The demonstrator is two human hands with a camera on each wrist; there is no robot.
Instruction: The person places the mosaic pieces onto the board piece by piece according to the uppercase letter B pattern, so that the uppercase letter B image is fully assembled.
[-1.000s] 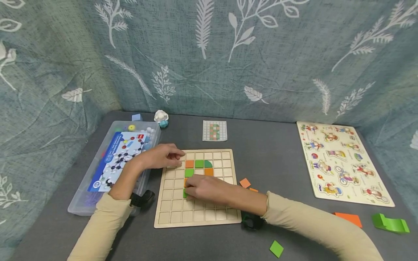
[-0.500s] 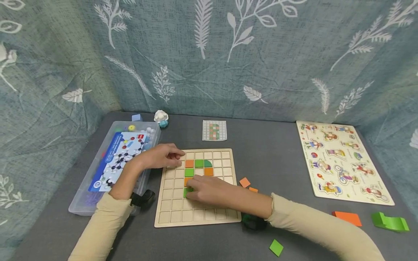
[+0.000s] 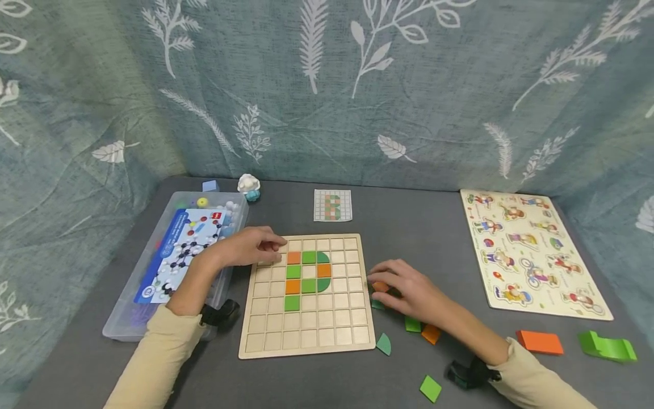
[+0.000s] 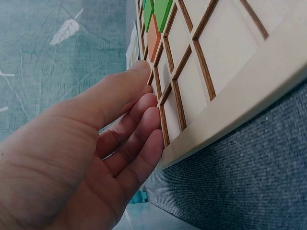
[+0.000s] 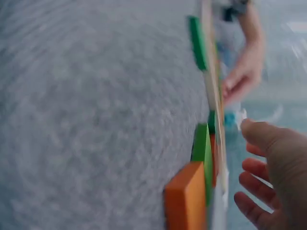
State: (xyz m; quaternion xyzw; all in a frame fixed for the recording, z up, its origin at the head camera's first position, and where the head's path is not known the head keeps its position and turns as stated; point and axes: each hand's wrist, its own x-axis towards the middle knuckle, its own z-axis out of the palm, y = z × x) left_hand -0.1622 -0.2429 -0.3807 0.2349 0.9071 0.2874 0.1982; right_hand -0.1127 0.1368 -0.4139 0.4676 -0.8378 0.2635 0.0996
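Observation:
My left hand [image 3: 254, 246] rests at the upper left edge of a wooden grid board [image 3: 255, 343]. In the left wrist view, its thumb and loosely bent fingertips [image 4: 152, 136] touch the board. Set in the grid are an orange square tile [image 3: 293, 258], several green squares such as a green tile [image 3: 292, 303], and two dark green quarter-circle tiles; one quarter-circle tile [image 3: 323, 284] lies lower. Right of the board, my right hand [image 3: 409, 288] reaches over loose tiles, fingers apart. An orange tile [image 3: 380, 286] is partly hidden under it; no grip on it shows.
Loose near the board lie a quarter-circle tile [image 3: 384, 344], a green tile [image 3: 413, 324], an orange tile [image 3: 431, 334] and another green tile [image 3: 431, 388]. A pattern card [image 3: 333, 205] lies behind. A plastic box [image 3: 122, 318] stands left, a picture puzzle board [image 3: 536, 255] right.
My right hand has left the tiles on the board and moved right, over the loose ones. A green tile and a quarter-circle tile on the grid are uncovered. My left hand stays put.

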